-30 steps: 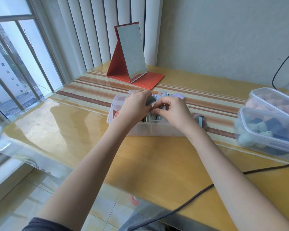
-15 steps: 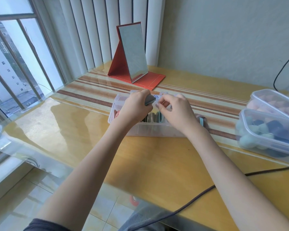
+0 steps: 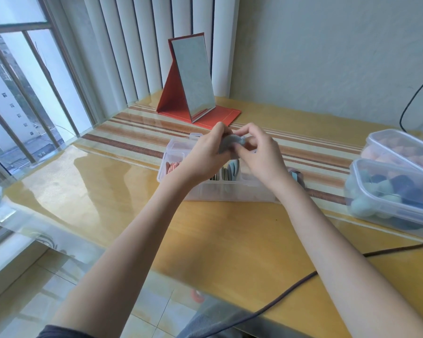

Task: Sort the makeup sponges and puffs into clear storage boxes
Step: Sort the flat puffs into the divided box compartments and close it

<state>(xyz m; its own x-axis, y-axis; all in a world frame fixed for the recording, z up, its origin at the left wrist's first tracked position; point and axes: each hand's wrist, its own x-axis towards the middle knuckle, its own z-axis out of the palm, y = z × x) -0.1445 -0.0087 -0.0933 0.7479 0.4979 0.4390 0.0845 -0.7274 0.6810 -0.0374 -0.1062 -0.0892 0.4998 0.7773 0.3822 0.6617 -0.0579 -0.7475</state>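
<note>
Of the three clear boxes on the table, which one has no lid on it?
The divided box under the hands, in the middle. It is open on top; the two boxes at the right are lidded.

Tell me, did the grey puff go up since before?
Yes. The grey puff, pinched by both hands, has risen from inside the divided box to above its rim.

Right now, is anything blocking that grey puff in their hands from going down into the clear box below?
Nothing visible blocks it. Both hands, left hand and right hand, pinch the grey puff just above the open clear box, which has no lid on. Puffs already stand in its compartments, so free space is hard to judge.
</note>
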